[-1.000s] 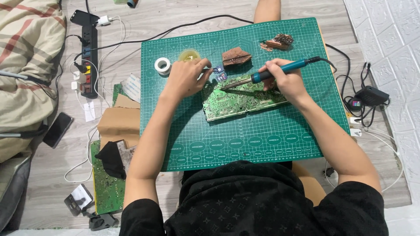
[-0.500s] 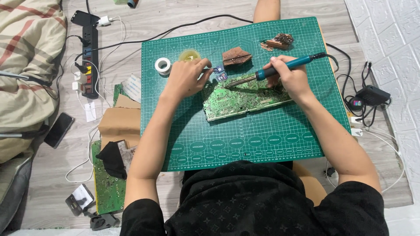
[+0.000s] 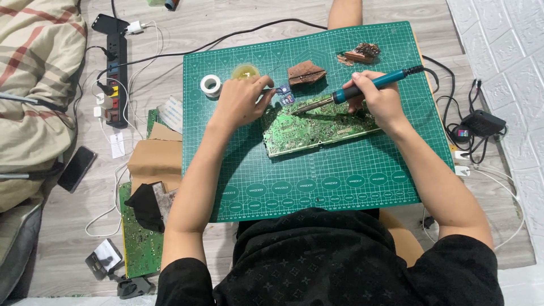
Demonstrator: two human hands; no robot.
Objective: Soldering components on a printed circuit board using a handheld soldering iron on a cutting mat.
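Observation:
A green circuit board (image 3: 317,129) lies on a green cutting mat (image 3: 317,170). My right hand (image 3: 377,99) grips a blue-handled soldering iron (image 3: 362,89), its tip just above the board's upper left edge. My left hand (image 3: 241,102) rests at the board's left end, fingers pinching a small blue component (image 3: 285,93). Whether the tip touches the board cannot be told.
On the mat's far side sit a white tape roll (image 3: 211,85), a small yellow tin (image 3: 245,72), and brown scraps (image 3: 306,72). A power strip (image 3: 116,79), cardboard (image 3: 154,158), another board (image 3: 139,232) and a phone (image 3: 76,168) lie left. A black adapter (image 3: 481,122) lies right.
The soldering iron has lifted and swung up and left, from lying across the board to its upper left edge. My left hand has stayed nearly still.

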